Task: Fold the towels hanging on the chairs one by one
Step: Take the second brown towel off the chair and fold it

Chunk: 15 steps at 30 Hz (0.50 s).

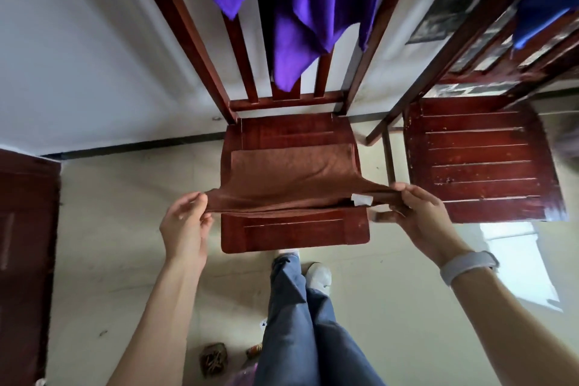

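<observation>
Your left hand [185,222] pinches the left end of the brown towel [291,178] between thumb and fingers, and your right hand [419,216] grips the right end the same way, fingers curled over the cloth edge. Between your two hands the near edge of the towel is pulled taut and lifted just off the seat, while the rest of it lies flat beyond your hands on the seat of the middle chair [294,235]. A small white tag [362,199] shows on the towel just left of your right hand. A pale wristband [468,266] sits on your right wrist. Well beyond both hands, a purple towel [300,9] hangs over the back slats of the same chair. To the right of your right hand stands a second chair [479,160] with a bare slatted seat, and a blue towel [545,0] hangs on its back, partly cut off by the frame edge. Below your hands you can see your trouser legs [300,323] and white shoes [319,276] on the pale floor [109,229].
</observation>
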Motion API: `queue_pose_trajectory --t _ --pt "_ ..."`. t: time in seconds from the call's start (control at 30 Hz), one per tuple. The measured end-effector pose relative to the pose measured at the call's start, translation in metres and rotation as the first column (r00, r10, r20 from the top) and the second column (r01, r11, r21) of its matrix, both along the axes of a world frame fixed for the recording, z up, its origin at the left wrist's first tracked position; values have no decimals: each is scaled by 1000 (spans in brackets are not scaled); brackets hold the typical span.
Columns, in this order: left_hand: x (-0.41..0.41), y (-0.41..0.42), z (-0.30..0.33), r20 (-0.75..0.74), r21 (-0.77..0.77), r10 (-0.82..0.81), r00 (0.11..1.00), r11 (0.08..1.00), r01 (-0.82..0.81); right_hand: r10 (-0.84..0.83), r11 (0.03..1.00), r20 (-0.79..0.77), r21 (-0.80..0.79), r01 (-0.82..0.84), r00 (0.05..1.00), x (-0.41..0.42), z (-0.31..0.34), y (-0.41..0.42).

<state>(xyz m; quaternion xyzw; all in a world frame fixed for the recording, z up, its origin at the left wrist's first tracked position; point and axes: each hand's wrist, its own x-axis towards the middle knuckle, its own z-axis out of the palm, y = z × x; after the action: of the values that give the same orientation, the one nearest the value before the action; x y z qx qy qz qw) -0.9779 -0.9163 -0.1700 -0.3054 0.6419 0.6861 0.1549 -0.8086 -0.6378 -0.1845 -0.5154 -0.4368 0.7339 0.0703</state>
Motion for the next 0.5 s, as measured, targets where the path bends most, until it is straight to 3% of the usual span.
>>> queue_pose_trajectory --t 0.13,0.2,0.27,0.33,0.4,0.5 --pt "-8 1 31 -85 -19 -80 993 997 78 135 990 -82 -24 -137 987 -3 37 8" --pt "-11 -1 47 -125 22 -118 985 992 122 287 956 -12 64 -285 958 -1 47 10" --pt "-12 -4 59 -144 67 -181 973 979 192 434 834 203 278 -477 878 -1 57 7" --pt "-10 -8 65 -161 39 -303 939 949 313 438 645 380 498 -579 815 -2 65 4" --pt "-9 -12 63 -164 -184 -513 843 855 484 384 464 469 646 -605 795 -2 72 3" --pt "-7 -14 59 -116 -527 -747 655 605 597 333 338 506 723 -602 795 2 74 13"
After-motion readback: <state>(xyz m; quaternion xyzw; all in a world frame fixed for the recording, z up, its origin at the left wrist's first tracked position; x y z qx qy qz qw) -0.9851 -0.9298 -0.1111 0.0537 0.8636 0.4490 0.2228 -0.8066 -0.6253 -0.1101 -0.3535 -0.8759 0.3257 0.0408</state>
